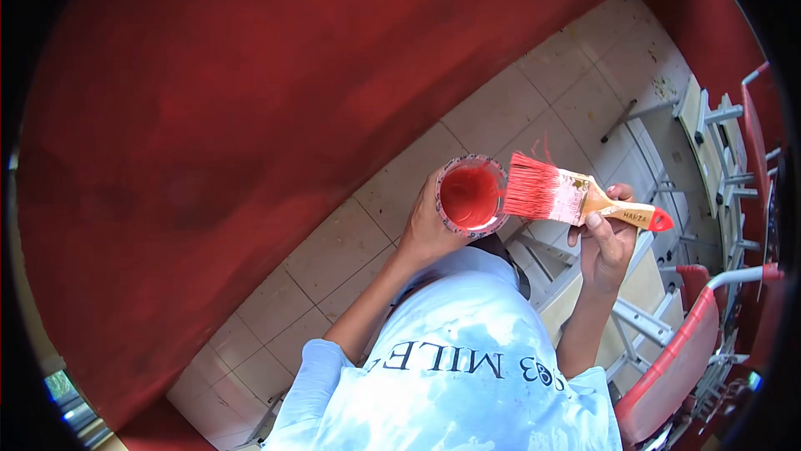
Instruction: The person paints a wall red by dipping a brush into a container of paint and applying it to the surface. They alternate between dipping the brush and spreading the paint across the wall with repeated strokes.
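Beside the red wall (209, 100), the left hand (427, 221) wraps its fingers round a cup of red paint (471, 196). Just right of the cup, the right hand (607, 238) pinches the paintbrush (576, 199) handle, bristles touching the rim.

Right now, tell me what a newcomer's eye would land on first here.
The red wall fills the upper left of the view. At centre, the left hand holds a cup of red paint, and the right hand holds a brush, its red bristles at the cup's rim.
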Demonstrator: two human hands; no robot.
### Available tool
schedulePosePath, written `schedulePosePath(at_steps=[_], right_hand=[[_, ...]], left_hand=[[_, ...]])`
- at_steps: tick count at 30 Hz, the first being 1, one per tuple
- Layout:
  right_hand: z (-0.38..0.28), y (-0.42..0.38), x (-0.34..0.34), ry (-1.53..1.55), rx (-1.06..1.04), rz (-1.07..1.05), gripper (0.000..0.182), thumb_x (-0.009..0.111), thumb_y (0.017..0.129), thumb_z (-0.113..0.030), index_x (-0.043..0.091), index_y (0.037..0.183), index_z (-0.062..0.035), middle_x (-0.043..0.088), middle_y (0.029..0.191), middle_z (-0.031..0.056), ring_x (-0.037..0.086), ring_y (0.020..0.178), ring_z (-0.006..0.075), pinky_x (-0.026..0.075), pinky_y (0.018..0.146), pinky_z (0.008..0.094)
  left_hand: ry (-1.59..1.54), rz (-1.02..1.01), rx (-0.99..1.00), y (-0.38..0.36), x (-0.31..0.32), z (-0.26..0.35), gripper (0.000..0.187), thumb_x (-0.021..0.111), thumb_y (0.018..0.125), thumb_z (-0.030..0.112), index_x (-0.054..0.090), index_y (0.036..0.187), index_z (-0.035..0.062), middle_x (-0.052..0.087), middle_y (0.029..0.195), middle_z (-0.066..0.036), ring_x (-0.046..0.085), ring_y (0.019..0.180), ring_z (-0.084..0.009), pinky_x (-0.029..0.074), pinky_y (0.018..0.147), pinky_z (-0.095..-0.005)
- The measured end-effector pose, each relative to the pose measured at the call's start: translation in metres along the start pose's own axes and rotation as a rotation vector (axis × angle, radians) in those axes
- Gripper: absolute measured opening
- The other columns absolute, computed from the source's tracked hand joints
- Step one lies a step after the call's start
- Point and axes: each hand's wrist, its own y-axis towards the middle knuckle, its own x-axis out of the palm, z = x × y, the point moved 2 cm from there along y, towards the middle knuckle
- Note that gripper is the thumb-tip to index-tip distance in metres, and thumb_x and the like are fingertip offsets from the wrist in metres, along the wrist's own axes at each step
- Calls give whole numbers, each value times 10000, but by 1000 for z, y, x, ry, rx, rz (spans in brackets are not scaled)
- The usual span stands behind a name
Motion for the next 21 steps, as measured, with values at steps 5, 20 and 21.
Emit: schedulePosePath(at_steps=[5, 20, 21], right_hand=[[-24, -16, 40, -409, -196, -61, 319, 642, 679, 85, 509, 958, 7, 567, 863, 82, 582, 656, 134, 484, 564, 212], [3, -4, 107, -1120, -210, -618, 133, 541, 723, -15, 522, 852, -39, 586, 665, 123, 576, 570, 286, 461, 505, 366], [9, -4, 105, -1117, -239, -619, 120, 535, 725, -18, 513, 841, -43, 577, 639, 122, 568, 554, 291, 455, 496, 377]], left_hand=[[-42, 62, 148, -6, -1, -4, 828, 816, 543, 143, 346, 1215, 28, 488, 1147, -139, 501, 1051, -266, 402, 891, -351], [-53, 83, 225, -26, -9, -8, 815, 808, 550, 148, 345, 1212, 35, 451, 1161, -144, 479, 1058, -282, 409, 883, -367], [-40, 81, 238, -27, -9, -8, 809, 805, 554, 144, 345, 1210, 36, 452, 1159, -145, 481, 1056, -283, 411, 881, -367]])
